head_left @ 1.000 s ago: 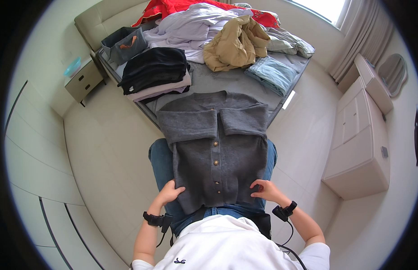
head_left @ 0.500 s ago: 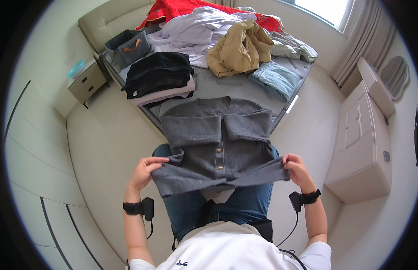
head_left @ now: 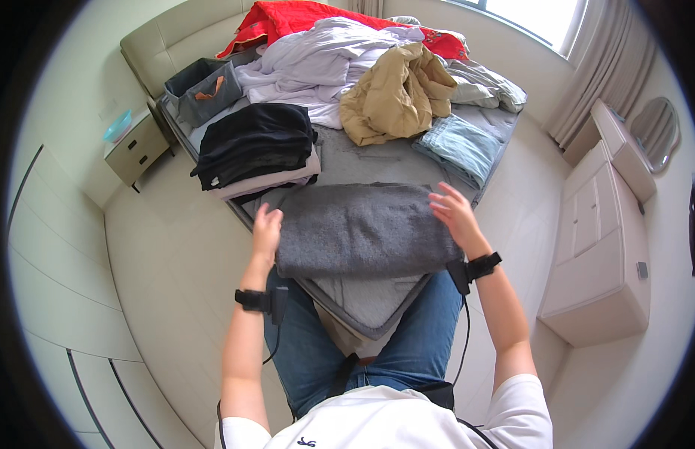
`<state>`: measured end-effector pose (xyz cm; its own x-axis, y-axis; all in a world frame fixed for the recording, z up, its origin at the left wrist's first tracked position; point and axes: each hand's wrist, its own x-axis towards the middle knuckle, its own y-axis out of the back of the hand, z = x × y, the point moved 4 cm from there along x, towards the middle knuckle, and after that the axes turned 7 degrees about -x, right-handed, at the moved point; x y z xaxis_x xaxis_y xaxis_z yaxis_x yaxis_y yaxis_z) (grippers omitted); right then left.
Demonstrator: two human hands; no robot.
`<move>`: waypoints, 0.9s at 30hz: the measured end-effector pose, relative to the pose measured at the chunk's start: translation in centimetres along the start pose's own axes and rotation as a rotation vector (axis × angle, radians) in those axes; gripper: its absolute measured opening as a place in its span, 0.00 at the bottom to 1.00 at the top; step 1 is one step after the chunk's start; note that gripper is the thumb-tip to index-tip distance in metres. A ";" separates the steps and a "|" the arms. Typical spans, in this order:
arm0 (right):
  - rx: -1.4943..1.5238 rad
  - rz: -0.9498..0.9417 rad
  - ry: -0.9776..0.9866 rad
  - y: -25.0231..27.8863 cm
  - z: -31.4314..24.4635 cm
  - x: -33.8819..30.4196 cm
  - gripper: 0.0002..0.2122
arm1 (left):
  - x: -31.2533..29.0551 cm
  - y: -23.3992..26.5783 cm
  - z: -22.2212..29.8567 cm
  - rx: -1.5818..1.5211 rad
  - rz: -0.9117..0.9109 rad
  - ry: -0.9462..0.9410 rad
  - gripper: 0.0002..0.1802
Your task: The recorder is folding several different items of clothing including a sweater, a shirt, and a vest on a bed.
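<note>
A dark grey knitted cardigan (head_left: 355, 233) lies folded into a wide flat rectangle on the near corner of the bed; its buttons are hidden inside the fold. At its left edge is my left hand (head_left: 267, 230), fingers raised and apart, holding nothing. My right hand (head_left: 456, 217) is by the upper right corner of the cardigan with its fingers spread; whether the fingertips touch the cloth I cannot tell. Behind the cardigan, to the left, stands a stack of folded clothes with a black garment (head_left: 254, 144) on top.
On the grey bed (head_left: 359, 305) also lie a tan padded jacket (head_left: 396, 93), folded light-blue jeans (head_left: 458, 150), a lavender quilt (head_left: 306, 71), a red cover (head_left: 299, 21) and a grey fabric bin (head_left: 205, 91). A nightstand (head_left: 142, 150) stands left, a cream cabinet (head_left: 594, 247) right.
The cardigan's lower half has been folded up and away from me over the rest. Both hands have moved forward and inward and let go of the hem.
</note>
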<state>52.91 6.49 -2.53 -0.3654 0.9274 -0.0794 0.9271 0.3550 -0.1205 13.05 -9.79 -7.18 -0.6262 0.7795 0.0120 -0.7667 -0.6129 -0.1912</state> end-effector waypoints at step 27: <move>-0.445 0.223 -0.092 4.6 5.4 -4.0 0.20 | -10.8 -15.6 -1.9 1.411 -0.693 -0.709 0.24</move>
<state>58.20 3.78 -8.07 -0.1421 0.9793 -0.1441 0.9218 0.1840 0.3412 32.06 -8.36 -6.19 0.2107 0.9600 0.1844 -0.1798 -0.1474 0.9726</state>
